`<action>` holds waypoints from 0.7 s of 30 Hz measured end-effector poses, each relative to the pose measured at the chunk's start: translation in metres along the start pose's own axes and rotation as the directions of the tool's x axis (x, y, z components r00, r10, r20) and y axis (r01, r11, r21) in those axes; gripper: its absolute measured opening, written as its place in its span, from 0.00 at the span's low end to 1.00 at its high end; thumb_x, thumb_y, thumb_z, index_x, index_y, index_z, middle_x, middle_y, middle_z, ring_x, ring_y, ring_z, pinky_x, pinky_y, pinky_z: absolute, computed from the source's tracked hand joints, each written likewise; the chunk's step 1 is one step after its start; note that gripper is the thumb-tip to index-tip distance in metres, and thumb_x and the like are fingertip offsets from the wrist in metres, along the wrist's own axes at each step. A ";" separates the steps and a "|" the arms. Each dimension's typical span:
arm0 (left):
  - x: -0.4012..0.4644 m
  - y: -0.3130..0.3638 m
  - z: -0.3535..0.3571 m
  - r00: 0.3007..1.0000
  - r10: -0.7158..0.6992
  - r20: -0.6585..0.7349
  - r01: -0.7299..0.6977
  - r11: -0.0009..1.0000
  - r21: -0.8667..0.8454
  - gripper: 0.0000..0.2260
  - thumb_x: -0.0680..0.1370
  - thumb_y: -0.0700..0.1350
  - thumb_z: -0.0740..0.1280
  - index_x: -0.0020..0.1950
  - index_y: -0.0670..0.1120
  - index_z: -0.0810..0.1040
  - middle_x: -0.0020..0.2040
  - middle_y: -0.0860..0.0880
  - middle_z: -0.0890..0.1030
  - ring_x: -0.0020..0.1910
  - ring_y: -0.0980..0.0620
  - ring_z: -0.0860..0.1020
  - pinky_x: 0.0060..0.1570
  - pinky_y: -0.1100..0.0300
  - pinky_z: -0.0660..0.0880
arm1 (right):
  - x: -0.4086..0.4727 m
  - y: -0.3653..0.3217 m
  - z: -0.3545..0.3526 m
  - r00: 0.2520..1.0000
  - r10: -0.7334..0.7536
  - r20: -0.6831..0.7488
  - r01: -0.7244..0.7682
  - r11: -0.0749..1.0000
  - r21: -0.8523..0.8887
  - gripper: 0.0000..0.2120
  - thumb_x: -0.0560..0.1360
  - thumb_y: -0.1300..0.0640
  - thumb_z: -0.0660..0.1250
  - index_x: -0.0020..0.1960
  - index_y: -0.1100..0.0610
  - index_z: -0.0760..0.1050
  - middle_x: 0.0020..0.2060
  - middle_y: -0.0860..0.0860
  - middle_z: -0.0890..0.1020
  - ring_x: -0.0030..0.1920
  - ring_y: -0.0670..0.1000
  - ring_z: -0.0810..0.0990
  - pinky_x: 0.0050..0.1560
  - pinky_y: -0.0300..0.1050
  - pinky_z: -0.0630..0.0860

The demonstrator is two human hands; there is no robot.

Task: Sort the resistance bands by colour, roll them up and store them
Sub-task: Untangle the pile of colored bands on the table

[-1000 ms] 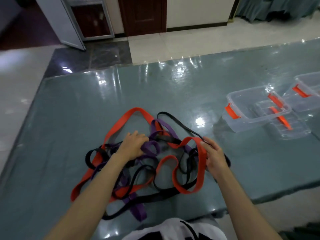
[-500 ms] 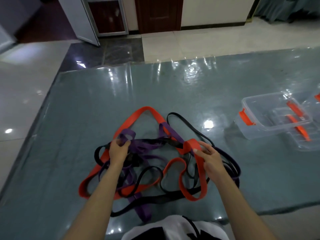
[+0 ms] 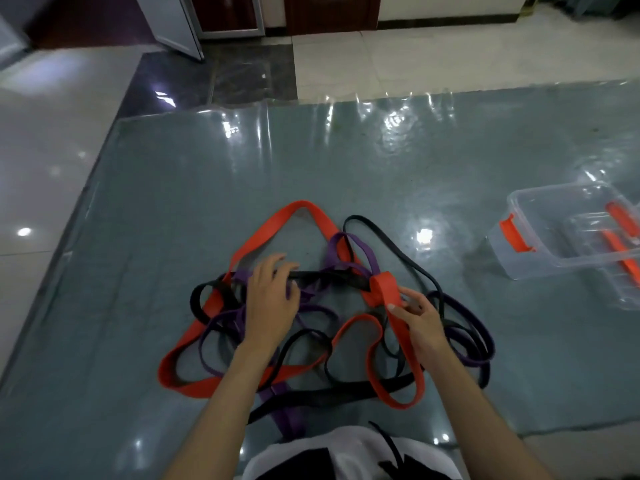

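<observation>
Bands (image 3: 311, 306) w/ colours tangled, centre frame: left hand (image 3: 272, 299) has let go of purple, fingers now flat; right hand (image 3: 417, 315) pinches red band (image 3: 382, 287). Sorting barely begun.

Both forearms bare, reaching forward from the near edge of the table and converging slightly. Left hand (image 3: 270, 299) palm down, fingers spread and loosely bent, fingertips resting on a black band (image 3: 329, 277) in the tangle. Right hand (image 3: 420, 318) turned a little inward, thumb and forefinger pinching a fold of the red band (image 3: 382, 287), other fingers curled beneath. Hands near each other, not touching.
</observation>
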State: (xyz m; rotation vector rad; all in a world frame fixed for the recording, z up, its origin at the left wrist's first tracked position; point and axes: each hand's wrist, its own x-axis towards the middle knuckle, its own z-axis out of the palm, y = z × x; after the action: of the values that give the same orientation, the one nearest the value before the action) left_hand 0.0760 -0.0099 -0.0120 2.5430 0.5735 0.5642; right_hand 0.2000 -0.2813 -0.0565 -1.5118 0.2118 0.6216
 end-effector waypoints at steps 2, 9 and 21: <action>0.008 0.011 0.014 0.987 0.001 0.160 0.001 1.000 -0.017 0.14 0.79 0.38 0.71 0.65 0.44 0.80 0.73 0.43 0.74 0.75 0.41 0.71 0.73 0.44 0.70 | 0.000 0.001 0.004 1.000 -0.011 0.002 0.011 0.999 -0.035 0.19 0.74 0.66 0.78 0.62 0.53 0.82 0.54 0.62 0.86 0.48 0.59 0.85 0.55 0.59 0.81; 0.045 0.013 0.067 0.842 -0.107 0.529 -0.011 0.976 0.216 0.23 0.83 0.47 0.65 0.79 0.48 0.67 0.80 0.47 0.67 0.82 0.46 0.62 0.81 0.41 0.54 | 0.000 0.002 -0.001 0.998 -0.054 0.016 0.056 0.986 -0.154 0.18 0.74 0.70 0.77 0.60 0.55 0.82 0.50 0.61 0.87 0.46 0.57 0.86 0.49 0.53 0.82; 0.068 -0.003 0.086 0.600 -0.256 0.758 0.017 0.951 0.308 0.23 0.73 0.53 0.78 0.62 0.44 0.76 0.62 0.41 0.82 0.63 0.39 0.80 0.58 0.48 0.77 | 0.004 0.021 0.001 0.982 -0.161 0.102 0.189 0.741 -0.645 0.16 0.74 0.61 0.79 0.61 0.50 0.83 0.48 0.49 0.83 0.48 0.50 0.84 0.54 0.46 0.81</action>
State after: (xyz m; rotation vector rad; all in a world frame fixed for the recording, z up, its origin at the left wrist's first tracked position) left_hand 0.1724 -0.0046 -0.0631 2.6016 0.5079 -0.7671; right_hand 0.1931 -0.2806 -0.0765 -2.1669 -0.2120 0.6011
